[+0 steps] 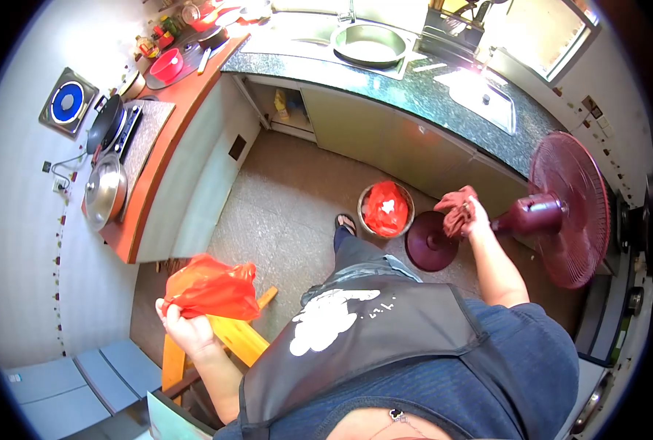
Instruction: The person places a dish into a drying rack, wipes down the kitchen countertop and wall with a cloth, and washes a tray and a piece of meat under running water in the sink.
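A red plastic bag [213,287] hangs spread out from my left hand [187,328], whose fingers are closed on its lower left edge. On the other side, my right hand [475,218] is closed around a crumpled reddish-brown cloth [457,209]. That cloth is above the round base of a dark red standing fan [430,246]. Between my two hands, farther forward on the floor, stands a round bin [410,224] lined with another red bag [385,209], with something white inside it.
The fan's head [570,209] rises at the right. An orange wooden stool [235,337] is below the held bag. Ahead runs a dark stone counter [414,92] with sinks; an orange-edged counter [147,198] at the left bears pans.
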Action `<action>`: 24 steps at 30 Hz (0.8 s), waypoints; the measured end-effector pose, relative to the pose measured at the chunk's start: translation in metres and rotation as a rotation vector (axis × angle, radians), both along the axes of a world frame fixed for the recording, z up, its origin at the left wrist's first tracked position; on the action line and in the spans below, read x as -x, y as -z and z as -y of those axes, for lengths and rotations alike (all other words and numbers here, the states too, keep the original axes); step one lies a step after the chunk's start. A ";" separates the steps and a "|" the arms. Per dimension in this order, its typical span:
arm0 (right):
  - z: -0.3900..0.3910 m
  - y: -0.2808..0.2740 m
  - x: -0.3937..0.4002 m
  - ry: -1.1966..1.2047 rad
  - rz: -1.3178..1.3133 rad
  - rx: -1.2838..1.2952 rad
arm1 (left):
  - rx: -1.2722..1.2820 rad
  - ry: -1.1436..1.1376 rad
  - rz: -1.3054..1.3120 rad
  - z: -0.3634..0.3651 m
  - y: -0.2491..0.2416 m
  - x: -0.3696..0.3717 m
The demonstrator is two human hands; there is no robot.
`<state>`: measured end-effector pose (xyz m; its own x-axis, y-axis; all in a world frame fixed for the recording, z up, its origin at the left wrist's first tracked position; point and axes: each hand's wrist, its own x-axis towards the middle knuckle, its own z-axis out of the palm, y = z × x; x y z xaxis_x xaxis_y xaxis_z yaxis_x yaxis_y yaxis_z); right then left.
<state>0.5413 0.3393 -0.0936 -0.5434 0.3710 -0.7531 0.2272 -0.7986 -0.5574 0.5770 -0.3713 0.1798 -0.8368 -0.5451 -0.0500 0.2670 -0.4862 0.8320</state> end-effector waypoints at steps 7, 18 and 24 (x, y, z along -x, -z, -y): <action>-0.088 -0.023 0.231 0.187 -0.314 -0.256 | 0.098 0.020 -0.092 0.019 -0.010 0.176; 0.118 -0.004 0.552 -0.780 0.780 -1.420 | 0.118 0.200 0.012 0.013 -0.053 0.446; 0.247 0.026 0.704 -0.778 0.745 -1.462 | 0.033 0.197 0.115 0.018 -0.028 0.597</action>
<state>-0.1630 0.0928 -0.1199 -0.6351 0.7376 -0.2291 0.7706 0.5849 -0.2532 -0.0200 -0.3892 0.2077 -0.9172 -0.3745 -0.1359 0.0722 -0.4918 0.8677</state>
